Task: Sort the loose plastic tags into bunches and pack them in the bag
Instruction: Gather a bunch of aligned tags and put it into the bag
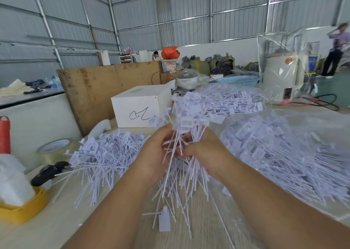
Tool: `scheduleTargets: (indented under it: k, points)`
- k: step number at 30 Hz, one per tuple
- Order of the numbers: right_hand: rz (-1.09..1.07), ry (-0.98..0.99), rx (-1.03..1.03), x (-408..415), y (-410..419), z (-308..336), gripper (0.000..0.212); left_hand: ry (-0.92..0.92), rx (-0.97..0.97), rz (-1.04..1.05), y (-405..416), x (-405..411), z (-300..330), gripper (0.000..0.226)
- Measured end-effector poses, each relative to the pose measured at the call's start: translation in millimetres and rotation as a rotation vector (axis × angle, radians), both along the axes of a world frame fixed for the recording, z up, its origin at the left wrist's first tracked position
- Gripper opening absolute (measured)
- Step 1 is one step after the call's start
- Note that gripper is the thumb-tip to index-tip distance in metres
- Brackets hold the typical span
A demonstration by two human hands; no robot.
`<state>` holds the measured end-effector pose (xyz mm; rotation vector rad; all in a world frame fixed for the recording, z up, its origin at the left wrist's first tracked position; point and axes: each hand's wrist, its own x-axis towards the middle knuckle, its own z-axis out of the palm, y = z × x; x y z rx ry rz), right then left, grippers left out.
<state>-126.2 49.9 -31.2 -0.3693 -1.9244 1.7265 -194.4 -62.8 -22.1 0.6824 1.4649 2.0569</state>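
You have a bunch of white plastic tags (186, 127) upright at centre, a loose pile (106, 154) at nine o'clock, and the clear bag (284, 146) of tags at three o'clock.

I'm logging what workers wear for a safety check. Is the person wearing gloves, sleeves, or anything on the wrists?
No. The left hand and right hand are bare, with no gloves. Both forearms are uncovered as far as the frame shows: no sleeves, watch, bands or rings visible.

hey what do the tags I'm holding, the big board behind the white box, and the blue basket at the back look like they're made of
Tags in the left hand and right hand: probably matte white plastic; thin, slightly bent stems.
Board: likely unfinished plywood; brown grain and stains show.
Blue basket: seemingly moulded plastic with lattice walls.
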Motion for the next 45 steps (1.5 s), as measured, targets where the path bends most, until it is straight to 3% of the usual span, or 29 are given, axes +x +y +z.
scheduleTargets:
  k: [4, 9, 12, 15, 22, 26, 29, 31, 34, 38, 42, 45]
  points:
    - [0.005, -0.042, 0.209, -2.0, -12.1, -4.0, 0.040, -0.074, -0.024, 0.020, 2.2, 2.8, -1.7, 0.032]
    - [0.052, -0.052, 0.403, -4.6, -23.0, -6.8, 0.045, -0.261, 0.084, -0.053, 2.1, 2.1, -3.6, 0.051]
    - [0.077, -0.075, 0.450, -3.7, -25.1, -7.8, 0.053, -0.235, 0.057, -0.052, 1.8, 3.7, -5.3, 0.052]
    - [0.111, -0.135, 0.529, -1.8, -26.5, -8.3, 0.046, -0.169, -0.044, 0.009, 2.4, 7.1, -5.4, 0.070]
    - [0.066, -0.088, 0.546, -2.8, -35.7, -7.6, 0.038, -0.155, -0.147, 0.116, 3.7, 3.5, -6.5, 0.044]
    - [0.071, -0.117, 0.572, -4.7, -39.1, -4.0, 0.029, -0.177, -0.061, 0.163, 3.6, -2.4, -7.0, 0.029]
    - [0.052, -0.151, 0.610, 0.1, -38.3, 2.3, 0.038, -0.195, 0.014, 0.171, 0.0, -11.8, -5.0, 0.008]
    - [0.041, -0.169, 0.626, 4.3, -36.0, 9.6, 0.034, -0.229, 0.022, 0.153, -4.0, -19.0, -4.9, 0.013]
    - [-0.144, -0.172, 0.576, 8.1, -27.1, 19.6, 0.011, -0.244, 0.002, 0.149, -9.0, -25.5, -7.8, 0.015]
    - [-0.387, -0.136, 0.531, 9.7, -13.5, 18.5, 0.010, -0.166, -0.034, 0.196, -7.0, -24.4, -8.4, 0.011]
    - [-0.300, -0.108, 0.436, 0.6, -3.7, 5.5, 0.031, -0.161, -0.016, 0.247, -5.1, -19.7, -4.8, 0.009]
    - [-0.171, -0.117, 0.317, -7.1, 1.2, -3.1, 0.037, -0.173, 0.024, 0.239, -4.0, -19.0, -2.8, 0.034]
